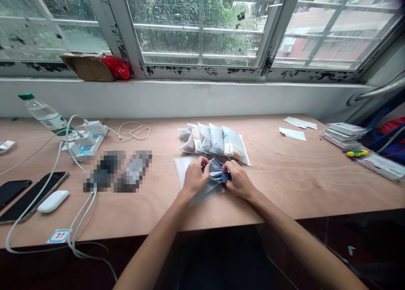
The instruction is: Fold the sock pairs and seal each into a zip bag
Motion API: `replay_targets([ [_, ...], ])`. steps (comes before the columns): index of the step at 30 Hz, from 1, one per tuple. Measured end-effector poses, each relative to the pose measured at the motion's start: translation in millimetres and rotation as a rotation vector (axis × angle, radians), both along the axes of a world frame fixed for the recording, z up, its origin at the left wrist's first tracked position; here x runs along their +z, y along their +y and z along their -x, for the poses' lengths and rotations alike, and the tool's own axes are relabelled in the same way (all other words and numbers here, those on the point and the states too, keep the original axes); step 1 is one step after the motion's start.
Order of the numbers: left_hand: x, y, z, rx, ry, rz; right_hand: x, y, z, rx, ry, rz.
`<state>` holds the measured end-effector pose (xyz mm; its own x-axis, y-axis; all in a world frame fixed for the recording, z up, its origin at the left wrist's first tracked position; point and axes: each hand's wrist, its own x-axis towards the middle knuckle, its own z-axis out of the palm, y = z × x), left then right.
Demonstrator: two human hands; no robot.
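Between my two hands is a small folded cloth garment point(216, 165), grey with blue-striped edges; its exact kind is hard to make out. My left hand point(196, 175) is closed, pinching its left side. The fingers of my right hand point(239, 178) are wrapped round its right end, by the striped folds. Under the garment and my left hand lie flat clear plastic bags point(182, 165) on the table. Just beyond my hands stands a row of several filled frosted zip bags point(216, 137), with soft grey, pinkish and bluish contents; white labels show on some.
On the wooden table point(278, 176), a power strip point(91, 142) with white cables, a tilted water bottle point(47, 115), phones point(38, 195) and a white earbud case point(53, 201) lie left. Paper slips point(292, 133) and stacked white boxes point(344, 134) are at right. A window wall stands behind.
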<state>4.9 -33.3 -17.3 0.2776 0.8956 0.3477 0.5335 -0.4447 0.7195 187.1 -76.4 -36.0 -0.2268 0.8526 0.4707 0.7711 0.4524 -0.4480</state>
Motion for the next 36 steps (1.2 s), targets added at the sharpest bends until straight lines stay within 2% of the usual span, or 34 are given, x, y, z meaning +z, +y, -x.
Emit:
replay_targets([
  [4,6.7,-3,2,-0.164,-0.285,0.115,-3.9,2,-2,-0.041,0.079,0.012],
  [9,14.3,-5,6,-0.321,-0.298,0.225,0.9,0,-2,-0.004,-0.004,0.027],
  [10,14.1,-4,6,-0.310,-0.279,0.249,2.0,0,-1,-0.007,-0.007,0.016],
  [12,11.3,0,5,-0.199,-0.200,0.234,3.5,-1,0,-0.026,0.000,-0.023],
  [15,3.8,6,3,0.063,0.051,0.109,3.8,-2,2,-0.018,-0.024,-0.052],
  [17,0.3,8,2,0.141,0.231,0.107,3.2,-2,2,-0.004,-0.038,-0.021],
  [21,2.5,6,0,0.134,0.364,0.144,1.1,-2,1,-0.020,-0.019,0.031],
  [27,9.1,0,-3,0.119,0.360,0.035,-0.5,0,0,-0.029,0.003,0.053],
  [33,10.1,-4,-7,0.141,0.510,-0.050,-1.7,1,0,-0.029,0.000,0.063],
  [36,10.3,-5,-7,0.154,0.509,-0.063,-1.4,0,0,-0.024,0.001,0.060],
])
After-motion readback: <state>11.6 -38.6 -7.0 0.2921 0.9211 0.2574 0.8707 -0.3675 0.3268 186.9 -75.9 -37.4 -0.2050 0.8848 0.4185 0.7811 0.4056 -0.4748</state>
